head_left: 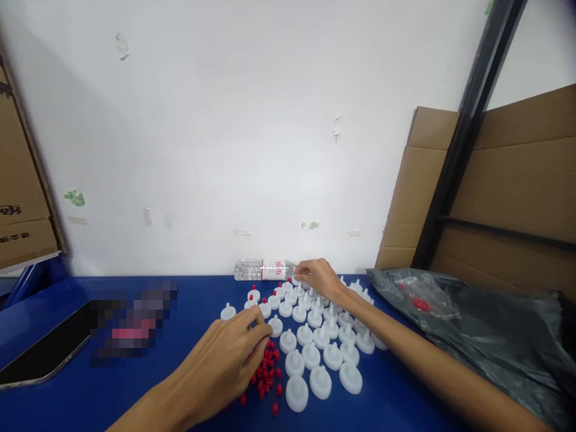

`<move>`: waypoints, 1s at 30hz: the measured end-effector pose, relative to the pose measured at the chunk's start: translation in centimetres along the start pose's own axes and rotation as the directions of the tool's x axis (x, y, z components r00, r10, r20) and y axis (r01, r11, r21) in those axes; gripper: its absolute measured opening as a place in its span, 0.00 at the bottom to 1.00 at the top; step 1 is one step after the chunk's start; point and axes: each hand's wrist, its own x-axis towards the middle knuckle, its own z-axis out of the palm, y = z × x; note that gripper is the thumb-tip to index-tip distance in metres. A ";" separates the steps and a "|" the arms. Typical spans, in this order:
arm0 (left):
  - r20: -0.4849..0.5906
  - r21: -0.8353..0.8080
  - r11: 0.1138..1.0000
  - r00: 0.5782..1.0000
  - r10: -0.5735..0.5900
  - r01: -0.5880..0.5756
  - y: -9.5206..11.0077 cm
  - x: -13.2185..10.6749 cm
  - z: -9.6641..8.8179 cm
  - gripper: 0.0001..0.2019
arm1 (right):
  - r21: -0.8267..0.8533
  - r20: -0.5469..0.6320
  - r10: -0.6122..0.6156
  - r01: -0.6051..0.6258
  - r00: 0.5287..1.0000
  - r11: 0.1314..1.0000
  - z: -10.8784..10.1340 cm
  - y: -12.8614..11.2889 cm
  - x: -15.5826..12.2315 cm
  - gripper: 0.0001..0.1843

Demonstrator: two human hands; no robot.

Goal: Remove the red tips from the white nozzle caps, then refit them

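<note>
Several white round caps with nozzles (pixel 315 342) stand in rows on the blue table (pixel 189 312). A few at the far left of the rows carry small red tips (pixel 253 289). A heap of loose red tips (pixel 267 372) lies beside the caps. My left hand (pixel 225 366) rests over that heap, fingers curled and pinched together; what they hold is hidden. My right hand (pixel 319 277) reaches to the far row, fingertips pinched on a white cap near a clear water bottle (pixel 263 270) lying against the wall.
A dark grey plastic bag (pixel 486 324) with a clear pouch on it lies at the right. Cardboard sheets and a black frame post (pixel 468 120) stand behind it. A dark phone (pixel 40 354) and a blurred-out item lie at the left. More cardboard stands at the far left.
</note>
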 end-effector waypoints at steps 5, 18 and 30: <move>0.020 0.015 1.000 1.000 -0.007 0.006 -0.1 0.0 0.0 0.13 | -0.037 0.058 -0.043 0.045 0.997 0.998 0.1 0.1 0.1 0.18; 0.011 0.036 0.999 1.000 -0.010 0.010 0.2 0.1 -0.4 0.12 | -0.146 0.087 -0.119 0.130 0.989 0.981 -3.2 -1.3 -1.0 0.18; 0.043 0.104 0.994 0.998 -0.037 0.033 0.1 0.0 -0.3 0.13 | -0.126 0.067 -0.111 0.119 0.992 0.985 -3.8 -2.1 -1.2 0.21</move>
